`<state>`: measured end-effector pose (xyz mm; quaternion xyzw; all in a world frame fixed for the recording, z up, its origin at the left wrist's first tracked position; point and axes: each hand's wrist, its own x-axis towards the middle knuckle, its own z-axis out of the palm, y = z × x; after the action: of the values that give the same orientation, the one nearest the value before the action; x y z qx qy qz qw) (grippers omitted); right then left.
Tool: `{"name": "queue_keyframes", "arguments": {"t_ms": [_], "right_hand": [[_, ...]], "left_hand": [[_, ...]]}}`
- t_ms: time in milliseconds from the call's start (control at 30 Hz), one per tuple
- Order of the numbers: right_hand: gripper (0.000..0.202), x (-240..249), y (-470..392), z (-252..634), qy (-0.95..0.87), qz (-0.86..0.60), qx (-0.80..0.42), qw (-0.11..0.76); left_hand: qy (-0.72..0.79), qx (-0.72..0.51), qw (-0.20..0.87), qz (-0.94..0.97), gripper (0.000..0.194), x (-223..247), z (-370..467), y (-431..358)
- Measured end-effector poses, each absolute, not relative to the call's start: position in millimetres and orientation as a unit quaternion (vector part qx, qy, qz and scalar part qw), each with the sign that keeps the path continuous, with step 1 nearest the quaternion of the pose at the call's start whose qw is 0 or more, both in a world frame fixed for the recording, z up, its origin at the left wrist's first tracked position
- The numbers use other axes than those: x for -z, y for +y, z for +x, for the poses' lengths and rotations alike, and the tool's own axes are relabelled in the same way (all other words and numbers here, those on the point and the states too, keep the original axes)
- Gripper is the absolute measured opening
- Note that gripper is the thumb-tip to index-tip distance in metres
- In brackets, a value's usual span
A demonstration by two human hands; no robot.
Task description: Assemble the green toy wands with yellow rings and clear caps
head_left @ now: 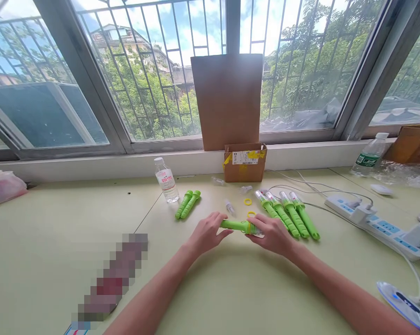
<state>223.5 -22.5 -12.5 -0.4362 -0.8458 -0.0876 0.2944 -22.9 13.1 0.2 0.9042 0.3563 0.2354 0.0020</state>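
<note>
Left: two green handles (191, 204) lie side by side, just beside a bottle (167, 183) on its near right. Centre: a green stick (235, 225) spans crosswise between the hands. Sound handling probably calls for steadying its handle with the left hand (210, 232) and working the ridged end gently with the right hand (272, 235), both ends kept in line to avoid skewing the joint. The left hand, back upward, is partly curled, thumb and fingers loosely about the handle's left end. The right hand closes further, fingers above and thumb below the ridged end. The forearms converge from the near corners. Right: four capped sticks (295, 216) lie fanned beside the right hand, well apart from the handles.
</note>
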Motion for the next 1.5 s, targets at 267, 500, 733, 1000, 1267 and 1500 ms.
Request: {"name": "queue_keyframes", "arguments": {"t_ms": [267, 500, 733, 1000, 1267, 1500], "right_hand": [[0.028, 16.6, -21.8, 226.3, -0.853, -0.425, 0.073, 0.293], [0.025, 1.8, -23.9, 226.4, -0.832, -0.442, -0.162, 0.293], [0.024, 10.8, -23.1, 227.0, -0.848, -0.436, -0.002, 0.302], [0.021, 11.0, -24.0, 224.4, -0.878, -0.354, 0.196, 0.257], [0.027, 11.4, -25.0, 224.3, -0.858, -0.414, 0.056, 0.299], [0.029, 3.2, -21.7, 227.7, -0.837, -0.431, -0.216, 0.259]], "left_hand": [[0.348, -0.236, 0.055, 0.906, 0.013, -0.2, -21.8, 13.1], [0.3, -0.255, -0.041, 0.918, 0.014, -1.0, -21.3, 12.0], [0.336, -0.241, 0.008, 0.91, 0.027, -4.5, -22.4, 10.6], [0.389, -0.19, 0.291, 0.853, 0.034, -11.6, -25.5, 9.6], [0.38, -0.249, 0.19, 0.87, 0.02, -6.8, -17.2, 8.0], [0.31, -0.264, 0.044, 0.912, 0.016, -3.9, -14.5, 6.9]]}}
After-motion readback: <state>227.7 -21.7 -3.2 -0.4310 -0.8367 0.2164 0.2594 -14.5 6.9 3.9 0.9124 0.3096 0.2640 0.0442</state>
